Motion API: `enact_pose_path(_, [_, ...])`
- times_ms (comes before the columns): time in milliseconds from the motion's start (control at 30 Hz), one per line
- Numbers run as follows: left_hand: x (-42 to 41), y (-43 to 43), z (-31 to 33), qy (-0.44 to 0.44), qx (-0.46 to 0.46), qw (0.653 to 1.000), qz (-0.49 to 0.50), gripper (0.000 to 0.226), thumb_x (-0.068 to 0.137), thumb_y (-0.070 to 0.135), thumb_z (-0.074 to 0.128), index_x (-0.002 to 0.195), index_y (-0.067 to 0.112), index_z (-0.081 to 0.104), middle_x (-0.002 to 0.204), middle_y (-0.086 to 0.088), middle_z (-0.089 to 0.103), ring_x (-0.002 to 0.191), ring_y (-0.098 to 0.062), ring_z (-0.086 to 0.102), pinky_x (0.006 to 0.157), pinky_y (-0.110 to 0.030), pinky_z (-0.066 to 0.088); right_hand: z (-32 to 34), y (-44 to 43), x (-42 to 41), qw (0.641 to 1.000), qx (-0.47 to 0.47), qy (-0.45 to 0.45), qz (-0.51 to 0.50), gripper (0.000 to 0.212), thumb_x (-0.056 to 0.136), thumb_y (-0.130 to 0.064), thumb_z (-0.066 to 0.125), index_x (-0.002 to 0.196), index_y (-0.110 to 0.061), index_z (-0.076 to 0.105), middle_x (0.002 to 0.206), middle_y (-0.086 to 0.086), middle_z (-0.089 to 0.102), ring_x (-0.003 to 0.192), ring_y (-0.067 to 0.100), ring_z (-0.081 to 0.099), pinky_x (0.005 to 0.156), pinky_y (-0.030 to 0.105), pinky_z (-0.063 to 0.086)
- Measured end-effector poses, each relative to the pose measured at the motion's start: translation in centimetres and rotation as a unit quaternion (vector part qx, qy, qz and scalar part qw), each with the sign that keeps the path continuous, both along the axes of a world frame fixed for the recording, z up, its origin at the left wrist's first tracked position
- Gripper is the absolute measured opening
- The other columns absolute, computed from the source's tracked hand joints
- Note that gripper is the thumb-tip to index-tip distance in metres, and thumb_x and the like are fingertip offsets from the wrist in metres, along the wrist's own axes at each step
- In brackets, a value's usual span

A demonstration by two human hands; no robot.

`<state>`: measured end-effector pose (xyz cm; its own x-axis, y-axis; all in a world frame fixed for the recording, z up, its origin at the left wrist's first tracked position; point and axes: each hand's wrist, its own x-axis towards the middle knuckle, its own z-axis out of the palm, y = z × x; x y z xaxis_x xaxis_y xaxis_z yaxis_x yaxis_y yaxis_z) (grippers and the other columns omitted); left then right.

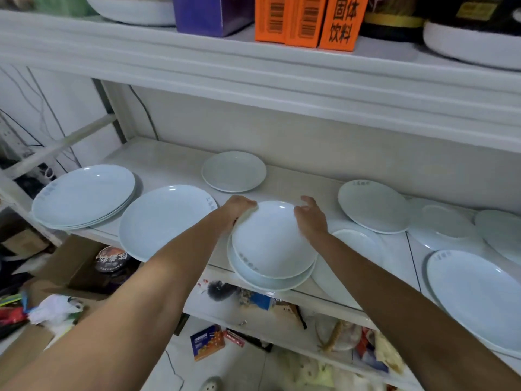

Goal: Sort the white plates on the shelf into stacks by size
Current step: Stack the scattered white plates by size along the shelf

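Head view, looking down at the middle shelf (174,165). Both hands on the top plate (272,238), at the front edge of the shelf, centre of the picture. Left hand (238,207) curled over its far-left rim, gripping. Right hand (311,218) at its far-right rim, fingers bent down onto the edge, holding. Round, so no long axis to speak of; lying face up, hollow side to the camera, grey printed mark on the near-left rim. Resting on a slightly wider lower plate (270,280), also face up, whose near rim juts out past the shelf front.

To the left, just beside: one large plate (163,218), flat, face up, mark at its far-right rim. Further left: stack of large plates (84,193), level, overhanging the shelf front. At the back, apart from the rest: small back plate (234,170). To the right: marked plate (372,206), its near rim lying over another plate. Far right, near the front: big right plate (476,294), mark at its far-left rim.

On the board above: orange boxes (310,21) beside a purple box (211,12).
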<state>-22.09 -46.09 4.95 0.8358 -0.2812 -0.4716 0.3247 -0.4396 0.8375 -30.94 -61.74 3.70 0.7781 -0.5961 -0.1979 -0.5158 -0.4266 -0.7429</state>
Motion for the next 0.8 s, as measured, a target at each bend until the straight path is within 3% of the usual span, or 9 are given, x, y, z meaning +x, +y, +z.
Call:
enact_pose_path(67, [0.4,0.4,0.2,-0.006,0.018,0.999,-0.046,0.011,0.092,0.023,0.059,0.095,0.013,0.062,0.073,-0.010,0.055,0.058,-0.020,0.048,0.058,-0.025,0.037,0.4,0.3,0.5,0.988,-0.131,0.070,0.035,0.040,0.095,-0.019,0.035,0.130,-0.015,0.052,0.131,0.011,0.058,0.121,0.034,0.053,0.100,0.039,0.040])
enact_pose_path(167, [1.7,1.4,0.3,-0.007,-0.003,0.997,-0.074,0.013,0.094,0.023,0.057,0.089,0.011,0.060,0.085,-0.012,0.059,0.071,-0.022,0.053,0.063,-0.025,0.042,0.9,0.9,0.9,0.966,-0.233,0.110,0.009,0.039,0.097,-0.020,0.032,0.123,-0.009,0.058,0.125,0.013,0.061,0.118,0.033,0.054,0.097,0.037,0.040])
enact_pose_path(267, [3.3,2.4,0.7,-0.013,-0.026,0.997,-0.067,0.008,0.094,0.015,0.057,0.088,0.011,0.060,0.078,-0.006,0.058,0.066,-0.016,0.052,0.062,-0.022,0.043,0.6,1.4,1.0,0.955,-0.268,0.129,-0.020,0.040,0.099,-0.025,0.030,0.119,-0.009,0.061,0.122,0.013,0.063,0.116,0.031,0.055,0.097,0.036,0.038])
enact_pose_path(400, [5.4,3.2,0.4,-0.048,-0.039,0.997,-0.047,0.022,0.089,0.002,0.056,0.071,0.015,0.058,0.071,-0.001,0.053,0.061,-0.012,0.047,0.056,-0.020,0.040,0.4,2.2,1.2,0.944,-0.285,0.161,-0.044,0.044,0.099,-0.029,0.028,0.117,-0.007,0.061,0.122,0.015,0.062,0.117,0.030,0.054,0.099,0.036,0.036])
enact_pose_path(467, [6.4,3.6,0.3,-0.078,-0.037,0.996,-0.035,0.011,0.090,0.006,0.057,0.091,0.010,0.067,0.085,-0.002,0.061,0.074,-0.015,0.056,0.065,-0.018,0.045,0.3,2.8,1.5,0.939,-0.290,0.174,-0.056,0.045,0.099,-0.031,0.028,0.118,-0.006,0.060,0.122,0.016,0.062,0.117,0.030,0.053,0.099,0.036,0.036])
enact_pose_path(567, [8.2,4.3,0.0,-0.095,-0.049,0.994,0.014,0.036,0.089,0.007,0.059,0.125,0.003,0.060,0.128,-0.011,0.059,0.115,-0.025,0.056,0.095,-0.021,0.040,0.4,3.8,2.4,0.933,-0.294,0.196,-0.064,0.047,0.100,-0.034,0.027,0.123,-0.005,0.057,0.126,0.017,0.059,0.121,0.030,0.050,0.101,0.036,0.035])
enact_pose_path(667, [10.0,5.4,-0.1,-0.070,-0.058,0.994,0.067,0.047,0.085,0.012,0.065,0.130,0.007,0.056,0.140,-0.015,0.048,0.118,-0.028,0.056,0.106,-0.028,0.042,0.5,5.2,3.9,0.938,-0.280,0.200,-0.049,0.046,0.101,-0.032,0.027,0.123,-0.004,0.056,0.126,0.017,0.059,0.120,0.031,0.051,0.099,0.036,0.037])
enact_pose_path(800, [11.6,6.7,-0.1,-0.020,-0.002,0.998,0.065,0.057,0.092,0.021,0.056,0.143,0.007,0.035,0.145,-0.016,0.032,0.130,-0.034,0.043,0.108,-0.035,0.039,0.5,7.1,7.0,0.980,-0.135,0.147,-0.017,0.041,0.099,-0.023,0.033,0.129,-0.006,0.055,0.138,0.016,0.053,0.126,0.031,0.049,0.103,0.033,0.039])
